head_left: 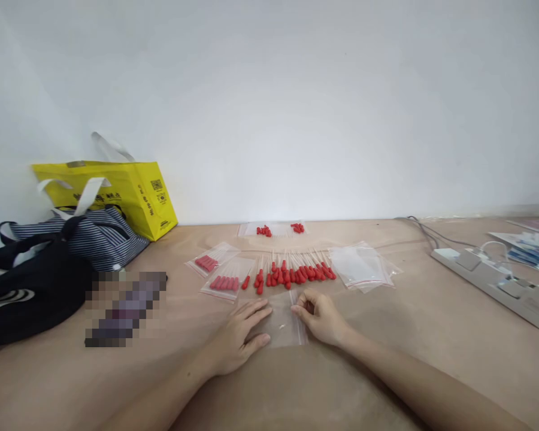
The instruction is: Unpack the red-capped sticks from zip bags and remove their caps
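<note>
While the left hand (245, 335) lies flat with its fingers spread and their tips on a clear zip-lock bag (278, 335), the right hand (318, 317) has its thumb and index finger closed together on the zip edge of the same bag. This bag lies flat on the brown tabletop (269, 395), between the two hands, with its zip strip turned to the right hand. Just beyond the pinch, a loose row of red-headed sticks (300, 274) is spread, their heads pointing toward the hands. To the left of this row, beyond the left hand, lie two filled bags (243, 267), which overlap a little and show red heads through the plastic. To the right of the row, beyond the right hand, there is a stack of flat clear bags (359, 263). Farthest from the grip, close to the wall (341, 120), two clusters of red heads lie with clear plastic. Well to the right of the grip rests a power strip (498, 293); well to the left stands a yellow carrier bag (155, 206).
</note>
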{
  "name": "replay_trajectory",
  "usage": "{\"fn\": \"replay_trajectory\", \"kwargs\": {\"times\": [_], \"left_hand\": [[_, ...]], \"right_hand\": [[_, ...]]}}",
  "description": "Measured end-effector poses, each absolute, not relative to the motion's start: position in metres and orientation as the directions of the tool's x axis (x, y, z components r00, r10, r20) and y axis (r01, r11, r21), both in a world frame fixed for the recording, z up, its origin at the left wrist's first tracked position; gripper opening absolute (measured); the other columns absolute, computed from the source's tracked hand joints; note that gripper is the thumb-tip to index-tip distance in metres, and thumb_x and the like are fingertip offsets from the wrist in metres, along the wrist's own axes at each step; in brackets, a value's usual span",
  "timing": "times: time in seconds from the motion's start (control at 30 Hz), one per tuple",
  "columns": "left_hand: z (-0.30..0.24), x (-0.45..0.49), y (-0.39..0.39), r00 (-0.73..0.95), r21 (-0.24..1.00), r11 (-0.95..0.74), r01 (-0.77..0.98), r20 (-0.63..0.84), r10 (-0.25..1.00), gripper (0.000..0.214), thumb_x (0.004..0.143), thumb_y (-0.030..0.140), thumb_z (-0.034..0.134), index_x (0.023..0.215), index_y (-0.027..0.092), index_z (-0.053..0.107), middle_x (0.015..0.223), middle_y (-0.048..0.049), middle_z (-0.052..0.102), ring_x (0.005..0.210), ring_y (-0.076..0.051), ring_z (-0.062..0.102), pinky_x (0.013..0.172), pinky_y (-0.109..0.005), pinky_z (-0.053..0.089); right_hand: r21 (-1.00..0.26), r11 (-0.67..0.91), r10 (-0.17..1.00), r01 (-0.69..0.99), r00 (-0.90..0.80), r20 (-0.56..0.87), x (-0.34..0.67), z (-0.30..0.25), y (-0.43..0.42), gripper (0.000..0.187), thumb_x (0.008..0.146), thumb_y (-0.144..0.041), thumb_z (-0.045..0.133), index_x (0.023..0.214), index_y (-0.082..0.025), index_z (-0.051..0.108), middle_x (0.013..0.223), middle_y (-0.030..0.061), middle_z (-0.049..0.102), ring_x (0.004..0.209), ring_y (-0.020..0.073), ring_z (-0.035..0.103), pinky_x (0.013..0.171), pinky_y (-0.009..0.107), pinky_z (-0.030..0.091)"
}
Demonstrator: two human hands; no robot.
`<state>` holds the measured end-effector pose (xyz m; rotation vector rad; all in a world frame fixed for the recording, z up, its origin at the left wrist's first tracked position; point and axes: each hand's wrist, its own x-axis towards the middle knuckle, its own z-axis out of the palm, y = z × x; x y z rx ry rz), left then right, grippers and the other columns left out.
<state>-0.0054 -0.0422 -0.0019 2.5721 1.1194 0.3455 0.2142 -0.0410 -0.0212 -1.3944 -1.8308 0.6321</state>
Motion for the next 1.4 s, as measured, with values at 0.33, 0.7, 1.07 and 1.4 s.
{"fn": "replay_trajectory", "kwargs": {"times": [0.33, 0.7, 1.07, 1.4], "left_hand": [[-0.003, -0.035, -0.016, 0.494, 0.236, -0.588, 0.774, 0.357, 0.793, 0.037, 0.082, 0.037, 0.041, 0.113, 0.021, 0.051, 0.122, -0.0091, 0.048, 0.116, -0.024, 0.041, 0.097, -0.044, 0.033], [-0.008, -0.066, 0.012, 0.340, 0.258, -0.425, 0.868, 0.317, 0.886, 0.041, 0.082, 0.039, 0.037, 0.112, 0.017, 0.053, 0.121, -0.0089, 0.051, 0.114, -0.022, 0.044, 0.097, -0.038, 0.035], [0.007, -0.102, -0.066, 0.345, 0.324, -0.400, 0.857, 0.214, 0.914, 0.028, 0.078, 0.044, 0.046, 0.094, 0.028, 0.063, 0.114, -0.0007, 0.058, 0.109, -0.022, 0.050, 0.095, -0.037, 0.039], [0.016, -0.041, -0.064, 0.702, 0.587, -0.614, 0.528, 0.105, 0.704, 0.020, 0.079, 0.032, 0.048, 0.091, 0.024, 0.062, 0.106, -0.0045, 0.061, 0.104, -0.019, 0.052, 0.095, -0.036, 0.037]], "right_hand": [[-0.873, -0.009, 0.835, 0.488, 0.484, 0.262, 0.328, 0.006, -0.001, 0.033, 0.070, -0.050, 0.045, 0.063, -0.018, 0.047, 0.055, -0.0016, 0.050, 0.053, 0.0111, 0.048, 0.052, 0.021, 0.038], [-0.692, -0.466, 0.636, 0.551, 0.752, 0.170, 0.395, -0.025, 0.020, 0.037, 0.062, -0.049, 0.054, 0.073, -0.015, 0.060, 0.067, 0.0124, 0.060, 0.078, 0.0315, 0.055, 0.074, 0.046, 0.032], [-0.341, -0.002, 0.682, 0.940, 0.251, 0.687, 0.326, -0.022, -0.003, 0.026, 0.078, -0.039, 0.042, 0.080, -0.018, 0.058, 0.080, 0.0058, 0.059, 0.080, 0.0206, 0.050, 0.076, 0.036, 0.027], [-0.291, 0.667, 0.680, 0.686, -0.400, 0.614, 0.255, -0.014, -0.035, 0.021, 0.079, -0.037, 0.048, 0.081, -0.019, 0.058, 0.080, 0.0056, 0.056, 0.075, 0.0172, 0.047, 0.070, 0.032, 0.036]]}}
